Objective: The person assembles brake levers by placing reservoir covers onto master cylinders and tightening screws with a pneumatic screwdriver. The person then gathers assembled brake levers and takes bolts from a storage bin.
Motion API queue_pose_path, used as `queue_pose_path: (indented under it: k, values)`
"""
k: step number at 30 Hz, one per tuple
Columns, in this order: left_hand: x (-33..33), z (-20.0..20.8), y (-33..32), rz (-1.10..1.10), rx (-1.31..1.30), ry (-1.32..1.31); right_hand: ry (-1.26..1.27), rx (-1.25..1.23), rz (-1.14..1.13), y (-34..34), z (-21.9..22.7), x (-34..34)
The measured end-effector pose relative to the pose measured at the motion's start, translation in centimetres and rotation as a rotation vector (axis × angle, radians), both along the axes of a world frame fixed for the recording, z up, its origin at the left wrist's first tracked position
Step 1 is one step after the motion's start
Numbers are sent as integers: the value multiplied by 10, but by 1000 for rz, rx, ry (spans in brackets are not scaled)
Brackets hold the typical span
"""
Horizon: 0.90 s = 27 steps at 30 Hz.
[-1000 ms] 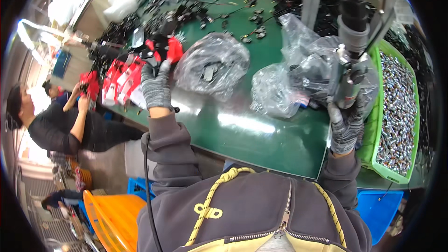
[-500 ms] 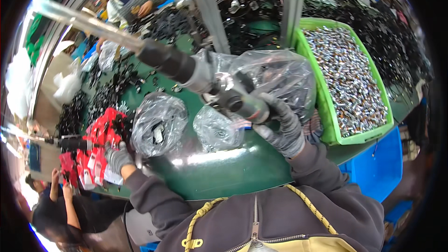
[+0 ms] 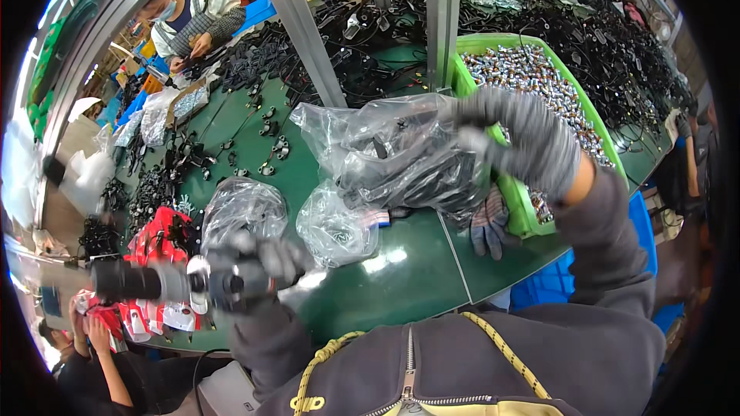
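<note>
My left hand (image 3: 281,260), in a grey-black glove, is smeared by motion at the left front of the green table. A black-and-grey cylindrical hand tool (image 3: 135,281) overlaps this hand, hiding part of it. Whether the fingers grip it cannot be made out. My right hand (image 3: 536,142), in a striped grey glove, is blurred too. It hovers over the near left side of the green crate (image 3: 526,204), with thumb and fingers apart. Its fingertips reach the right edge of a large clear plastic bag (image 3: 408,162) holding dark parts; contact cannot be told.
Two smaller clear bags, one (image 3: 247,204) left and one (image 3: 339,223) central, lie on the table. Red packages (image 3: 158,235) lie left. A spare glove (image 3: 488,223) rests beside the crate of small metal parts. Metal posts (image 3: 301,31) rise behind. Co-workers (image 3: 193,23) sit far left and near left.
The cylindrical tool near the centre is now at the left, over my left hand. My right hand has moved up and right, to the crate's side. The view has shifted.
</note>
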<state>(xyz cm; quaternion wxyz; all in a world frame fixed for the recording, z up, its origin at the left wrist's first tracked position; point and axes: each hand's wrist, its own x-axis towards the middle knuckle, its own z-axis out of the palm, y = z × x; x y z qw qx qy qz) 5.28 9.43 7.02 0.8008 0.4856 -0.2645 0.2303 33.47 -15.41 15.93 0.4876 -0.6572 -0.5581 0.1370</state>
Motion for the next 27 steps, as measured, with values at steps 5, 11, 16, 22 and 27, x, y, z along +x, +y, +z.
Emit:
queue_pose_path:
  k: [5, 11, 16, 22, 27]
  values:
    - [-78, -33, 20, -66, -21, -148, -443, -457, -143, 110, 0, 106]
    - [-146, 42, 42, 312, 306, 53, -1001, -759, -587, 309, -72, 175]
    - [-140, 44, 63, 302, 340, 61, -1172, -760, -520, 359, -64, 266]
    - [-131, 36, 78, 264, 376, 65, -1173, -877, -327, 378, -78, 283]
    - [-134, 31, 86, 193, 408, 41, -1111, -865, -324, 396, -78, 272]
